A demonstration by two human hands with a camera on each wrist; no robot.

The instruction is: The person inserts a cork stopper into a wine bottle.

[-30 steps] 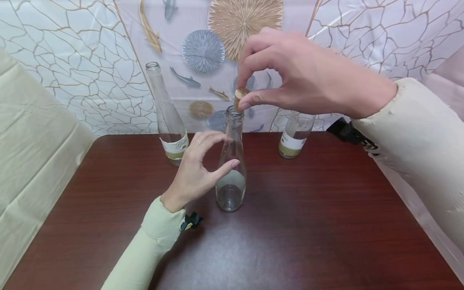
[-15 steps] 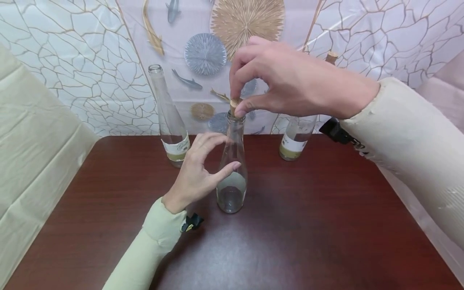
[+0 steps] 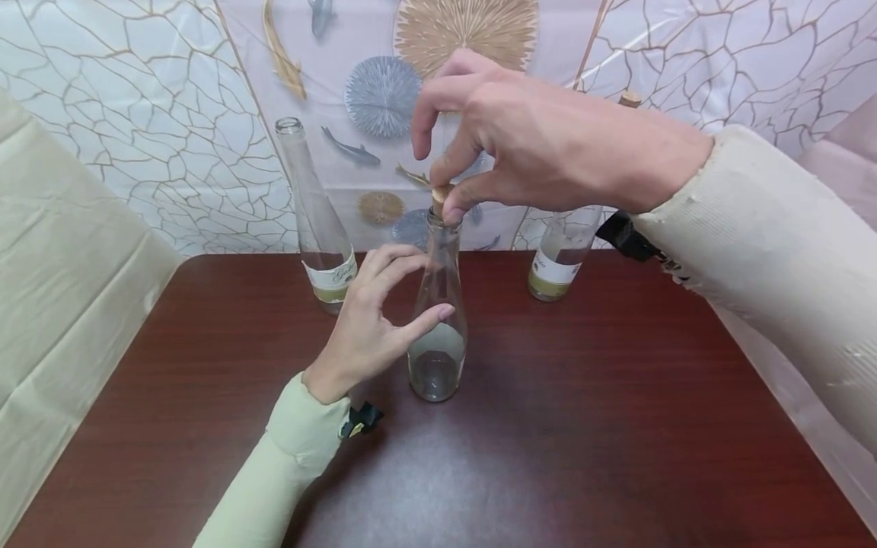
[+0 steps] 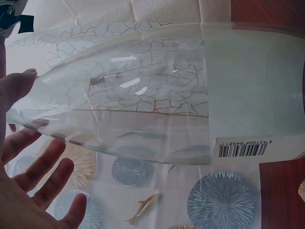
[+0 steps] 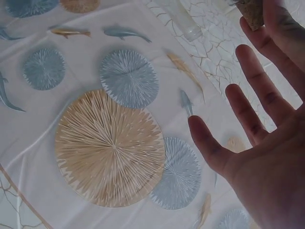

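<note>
A clear glass bottle (image 3: 438, 358) stands upright mid-table in the head view. My left hand (image 3: 363, 327) holds it around the upper body, thumb in front and fingers behind; in the left wrist view the thumb (image 4: 21, 86) and index finger lie on opposite sides of the glass (image 4: 143, 71). My right hand (image 3: 527, 144) pinches a cork (image 3: 440, 198) between thumb and index finger, the other fingers raised. The cork sits at the bottle's mouth, its top above the rim; how deep it reaches is hidden by the thumb. In the right wrist view the cork (image 5: 251, 13) shows at the top edge.
An uncorked bottle (image 3: 332, 278) with a label stands at the back left of the dark table (image 3: 582, 426). Another labelled bottle (image 3: 551, 274) stands back right, partly behind my right arm, with a cork (image 3: 629, 99) at its top. Patterned cloth (image 3: 384, 95) hangs behind.
My right hand has moved down and left, bringing the cork from above the bottle to its mouth. Its middle finger has lifted away. My left hand stays in place.
</note>
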